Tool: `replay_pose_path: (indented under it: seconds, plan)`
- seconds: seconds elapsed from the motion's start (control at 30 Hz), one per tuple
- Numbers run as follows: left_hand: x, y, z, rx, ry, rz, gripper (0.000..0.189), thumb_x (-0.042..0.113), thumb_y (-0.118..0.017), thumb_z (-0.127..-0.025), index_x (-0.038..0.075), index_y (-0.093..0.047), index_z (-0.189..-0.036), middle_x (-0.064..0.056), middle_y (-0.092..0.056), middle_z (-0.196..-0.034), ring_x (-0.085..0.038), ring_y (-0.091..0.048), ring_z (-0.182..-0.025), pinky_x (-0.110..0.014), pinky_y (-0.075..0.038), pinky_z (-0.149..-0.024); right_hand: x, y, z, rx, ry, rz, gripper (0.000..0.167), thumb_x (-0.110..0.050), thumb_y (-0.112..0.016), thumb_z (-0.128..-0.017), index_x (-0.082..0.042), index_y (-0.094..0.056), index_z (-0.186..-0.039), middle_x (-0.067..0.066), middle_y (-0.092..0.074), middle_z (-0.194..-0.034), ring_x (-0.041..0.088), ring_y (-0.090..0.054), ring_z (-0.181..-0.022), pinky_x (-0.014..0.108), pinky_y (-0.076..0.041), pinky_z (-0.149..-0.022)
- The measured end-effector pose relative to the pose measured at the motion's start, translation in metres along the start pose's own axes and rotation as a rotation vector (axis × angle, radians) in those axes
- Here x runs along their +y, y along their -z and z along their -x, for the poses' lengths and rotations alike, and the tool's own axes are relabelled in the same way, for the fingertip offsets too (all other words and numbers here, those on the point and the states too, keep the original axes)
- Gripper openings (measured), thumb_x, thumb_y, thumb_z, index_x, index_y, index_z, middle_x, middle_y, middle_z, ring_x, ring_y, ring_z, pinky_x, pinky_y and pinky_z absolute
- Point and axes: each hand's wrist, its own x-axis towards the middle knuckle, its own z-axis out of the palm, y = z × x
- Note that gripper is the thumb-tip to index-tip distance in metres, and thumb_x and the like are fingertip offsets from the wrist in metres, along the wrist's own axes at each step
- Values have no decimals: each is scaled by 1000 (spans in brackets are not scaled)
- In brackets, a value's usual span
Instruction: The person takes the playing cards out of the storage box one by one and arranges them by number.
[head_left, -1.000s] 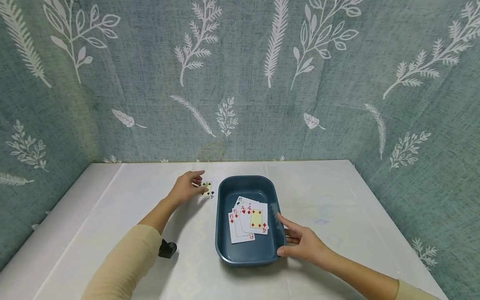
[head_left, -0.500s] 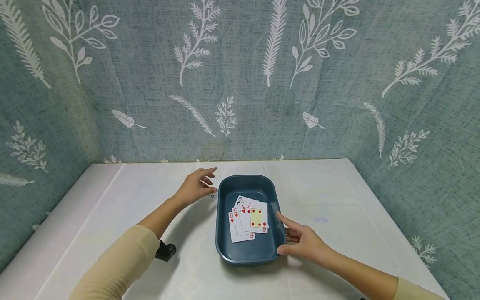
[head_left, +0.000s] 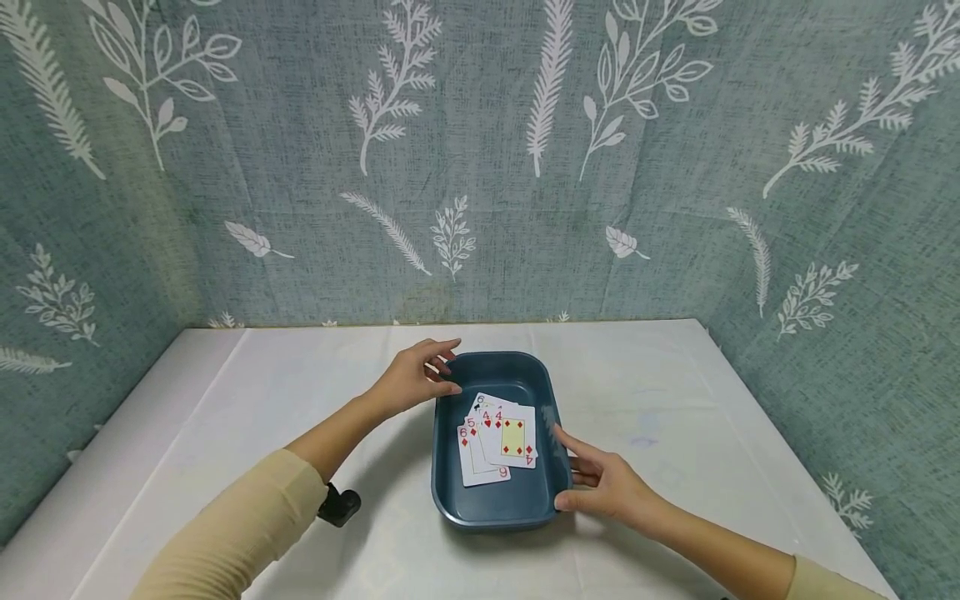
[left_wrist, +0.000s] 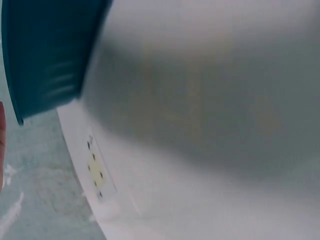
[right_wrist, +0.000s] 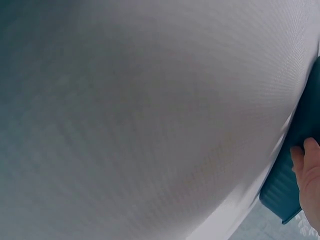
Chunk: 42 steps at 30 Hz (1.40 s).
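A dark blue tray [head_left: 491,507] stands in the middle of the table. Inside its floor lie several playing cards [head_left: 513,442], overlapped, with a four of diamonds on top. My left hand [head_left: 412,379] is at the tray's far left corner, thumb and index finger spread apart and nothing seen between them. In the left wrist view a spade-like black-pip card [left_wrist: 95,170] lies on the table beyond the tray; the left hand hides it in the head view. My right hand [head_left: 611,492] rests its fingers against the tray's right outer wall, as the right wrist view also shows.
A white cloth covers the table [head_left: 660,400]. Green fabric with white leaf prints [head_left: 487,208] rises along the back and both sides. A black device [head_left: 339,505] sits at the left wrist.
My left hand has moved right, passing over the four of spades, and now reaches the tray's far left corner. The right hand and the cards in the tray have stayed put.
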Motion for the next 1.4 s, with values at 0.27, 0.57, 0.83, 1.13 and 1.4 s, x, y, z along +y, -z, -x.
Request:
replay_pose_path:
  seconds: [0.27,0.57,0.83,1.13,1.4]
  plan:
    - [15,-19,-10,-62,-40,17,71,10,-79,-76,4,-47,-138,-20,-58,-117,-27,-62,-96,-27,-54,-80,0,0,1,14,-23,3,90,-20,-79,-77,-3,-26,-148,34,-44,-134,39,-57,-115,30,-50,-88]
    - [27,-39,-15,-134,-60,33,69,13,-79,-77,1,-47,-137,-20,-56,-117,-27,-60,-98,-25,-54,-79,0,1,2,4,-20,-4,88,-18,-77,-79,-2,-26,-148,35,-44,-134,39,-56,-115,30,-50,-89]
    - [27,-52,-14,-194,-53,-58,68,17,-79,-77,3,-49,-137,-15,-59,-114,-22,-59,-96,-23,-52,-75,-4,1,2,6,-26,-1,88,-19,-77,-79,-4,-26,-149,34,-45,-134,38,-57,-114,30,-50,-89]
    - [28,-60,-15,-249,-38,-104,70,21,-81,-75,2,-50,-135,-15,-60,-116,-20,-59,-96,-27,-51,-73,-1,0,1,-8,0,0,86,-17,-76,-80,-2,-25,-148,35,-43,-134,40,-56,-115,29,-50,-89]
    - [34,-68,-19,-298,51,-168,67,23,-84,-71,2,-56,-127,-13,-59,-120,-22,-61,-99,-33,-53,-83,0,0,0,-2,-4,11,86,-18,-76,-80,-3,-26,-149,34,-44,-134,39,-56,-115,30,-50,-89]
